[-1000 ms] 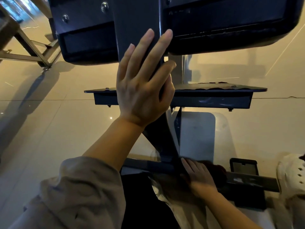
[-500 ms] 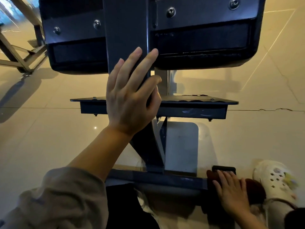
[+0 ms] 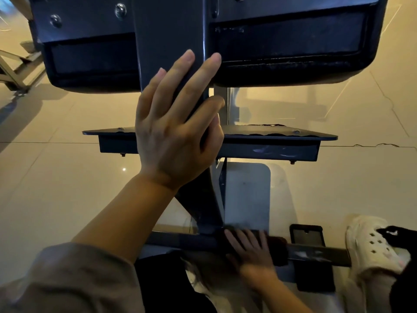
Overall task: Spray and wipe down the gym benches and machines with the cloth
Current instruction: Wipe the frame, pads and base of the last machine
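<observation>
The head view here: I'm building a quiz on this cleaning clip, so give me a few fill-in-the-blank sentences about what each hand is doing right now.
1. The left hand rests with straight fingers on the machine's dark ____ post.
2. The right hand presses a dark ____ onto the base bar.
3. A white ____ stands on the floor at the bar's right end.

Missing words: upright; cloth; shoe
</observation>
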`<act>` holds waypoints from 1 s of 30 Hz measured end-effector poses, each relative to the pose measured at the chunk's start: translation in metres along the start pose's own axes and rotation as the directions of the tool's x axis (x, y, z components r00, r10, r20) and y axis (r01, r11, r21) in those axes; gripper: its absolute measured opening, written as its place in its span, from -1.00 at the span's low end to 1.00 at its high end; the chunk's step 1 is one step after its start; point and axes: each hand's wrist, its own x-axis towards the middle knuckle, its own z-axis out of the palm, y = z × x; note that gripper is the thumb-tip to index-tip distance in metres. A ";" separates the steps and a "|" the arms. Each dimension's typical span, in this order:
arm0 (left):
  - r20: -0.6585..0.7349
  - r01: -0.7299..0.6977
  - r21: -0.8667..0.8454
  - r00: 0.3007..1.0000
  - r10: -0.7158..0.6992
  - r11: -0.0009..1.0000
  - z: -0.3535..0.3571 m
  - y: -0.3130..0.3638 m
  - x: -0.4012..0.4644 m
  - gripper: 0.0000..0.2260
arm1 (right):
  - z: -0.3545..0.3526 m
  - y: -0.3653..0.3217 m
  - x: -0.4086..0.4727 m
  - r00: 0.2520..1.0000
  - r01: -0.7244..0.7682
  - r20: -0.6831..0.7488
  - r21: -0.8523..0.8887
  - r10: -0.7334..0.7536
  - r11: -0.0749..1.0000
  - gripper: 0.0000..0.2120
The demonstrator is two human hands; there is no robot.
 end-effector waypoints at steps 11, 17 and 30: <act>-0.019 0.011 0.041 1.000 -0.010 0.999 0.002 0.003 0.001 -0.88 | -0.044 0.123 -0.058 0.910 -0.407 0.095 0.027 0.403 0.913 -0.25; -0.041 0.006 0.050 0.999 -0.004 0.999 0.003 0.002 0.000 -0.88 | -0.043 0.052 -0.028 0.951 -0.277 0.171 0.105 0.257 0.955 -0.25; -0.036 -0.008 0.036 0.999 0.010 0.999 0.004 0.001 0.000 -0.87 | -0.034 0.068 -0.020 0.953 -0.303 -0.010 0.042 0.304 0.952 -0.22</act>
